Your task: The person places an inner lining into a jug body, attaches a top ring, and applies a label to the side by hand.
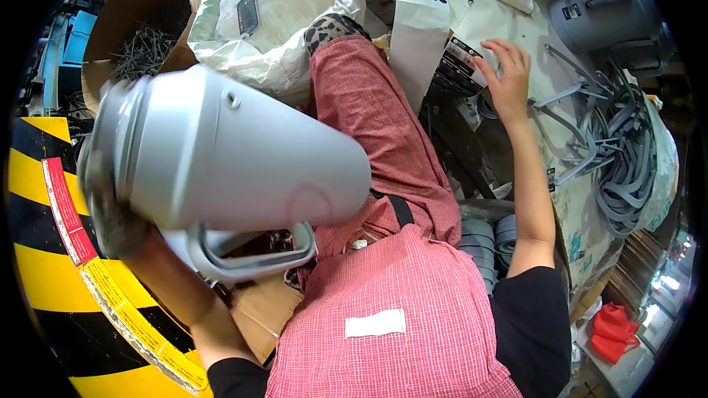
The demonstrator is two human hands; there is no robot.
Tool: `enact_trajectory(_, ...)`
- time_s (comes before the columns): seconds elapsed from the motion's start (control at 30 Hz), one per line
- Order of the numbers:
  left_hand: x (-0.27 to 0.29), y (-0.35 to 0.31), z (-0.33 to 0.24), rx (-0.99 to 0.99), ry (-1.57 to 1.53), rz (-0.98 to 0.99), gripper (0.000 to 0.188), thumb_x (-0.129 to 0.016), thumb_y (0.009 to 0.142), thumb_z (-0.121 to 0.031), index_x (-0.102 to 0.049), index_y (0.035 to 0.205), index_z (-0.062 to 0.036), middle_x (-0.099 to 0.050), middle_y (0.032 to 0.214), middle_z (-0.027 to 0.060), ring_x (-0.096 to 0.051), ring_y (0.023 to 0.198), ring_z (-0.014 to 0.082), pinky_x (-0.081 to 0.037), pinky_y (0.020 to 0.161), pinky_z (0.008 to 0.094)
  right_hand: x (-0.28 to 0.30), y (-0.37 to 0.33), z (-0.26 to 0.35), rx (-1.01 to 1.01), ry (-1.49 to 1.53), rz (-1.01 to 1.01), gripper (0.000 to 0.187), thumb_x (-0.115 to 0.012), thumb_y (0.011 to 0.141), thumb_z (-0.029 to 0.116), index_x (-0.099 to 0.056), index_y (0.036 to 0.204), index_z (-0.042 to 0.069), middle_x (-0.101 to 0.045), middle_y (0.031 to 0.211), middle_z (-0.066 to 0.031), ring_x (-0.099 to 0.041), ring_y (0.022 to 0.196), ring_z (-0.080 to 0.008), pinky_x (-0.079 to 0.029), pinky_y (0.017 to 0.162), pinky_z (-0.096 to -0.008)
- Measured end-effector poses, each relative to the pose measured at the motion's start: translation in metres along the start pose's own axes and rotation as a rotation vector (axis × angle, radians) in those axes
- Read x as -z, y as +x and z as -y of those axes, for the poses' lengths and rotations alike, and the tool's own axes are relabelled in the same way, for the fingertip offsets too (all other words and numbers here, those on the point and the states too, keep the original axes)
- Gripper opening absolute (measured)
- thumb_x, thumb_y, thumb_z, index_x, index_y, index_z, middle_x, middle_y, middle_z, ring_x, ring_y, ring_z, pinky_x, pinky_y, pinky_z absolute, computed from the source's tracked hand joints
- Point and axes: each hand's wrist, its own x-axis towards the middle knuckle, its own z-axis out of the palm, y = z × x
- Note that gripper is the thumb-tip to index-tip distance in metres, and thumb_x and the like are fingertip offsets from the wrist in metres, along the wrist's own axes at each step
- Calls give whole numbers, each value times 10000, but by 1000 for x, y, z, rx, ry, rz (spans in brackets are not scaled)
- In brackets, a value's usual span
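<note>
At the left, my left hand [122, 225], blurred and dark as if gloved, grips the wide end of a light grey plastic bucket [243, 147]. The bucket lies tilted on its side in the air over my lap. A grey loop handle [251, 262] hangs below it, and a small round hole shows near its rim. My right hand [509, 77] is raised over the worktable at the upper right, thumb and fingers apart. Just beside its fingertips is a black-and-white printed label [459, 68]. A white sheet of small black stickers [420, 15] hangs next to that.
A cardboard drum of metal pins [151, 51] and a white plastic-lined container [284, 0] stand ahead. Grey handles [619, 140] are heaped on the worktable [549, 114] at right, near grey buckets [608, 15]. A yellow-black striped machine surface [44, 280] lies left.
</note>
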Motion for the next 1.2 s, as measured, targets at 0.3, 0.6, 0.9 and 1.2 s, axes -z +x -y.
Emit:
enact_trajectory(0.3, -159, 17, 155, 804, -756, 2, 529, -653, 966, -418, -607, 1324, -32, -667, 1210, 59, -619, 1059, 154, -514, 914, 302, -18, -20, -24, -152, 12, -57, 173, -770, 844, 227, -782, 981, 123, -712, 1037, 0, -624, 993, -240, -500, 860, -354)
enact_trajectory(0.6, -184, -37, 100, 390, -192, -89, 585, -471, 1056, -435, -439, 1463, -16, -501, 1429, 158, -493, 1291, 263, -393, 1101, 371, -17, -31, -16, 18, -22, -132, 124, -748, 858, 124, -779, 972, 86, -746, 1007, -25, -695, 932, -217, -516, 845, -335)
enact_trajectory(0.9, -178, -187, 12, 236, -198, -168, 671, -513, 999, -544, -467, 1430, -32, -392, 1526, 221, -386, 1410, 376, -283, 1178, 490, 44, -55, 83, -169, 830, 203, 171, -724, 846, -67, -698, 1009, -18, -709, 967, -70, -660, 931, -155, -530, 783, -271)
enact_trajectory(1.2, -197, -203, 3, -37, 91, 39, 947, -759, 798, -542, -346, 1521, -93, -219, 1596, 314, -225, 1477, 506, -184, 1197, 616, 17, -52, 170, -604, 1242, 1054, 262, -782, 806, -31, -593, 975, 35, -676, 806, -24, -669, 773, -79, -529, 716, -209)
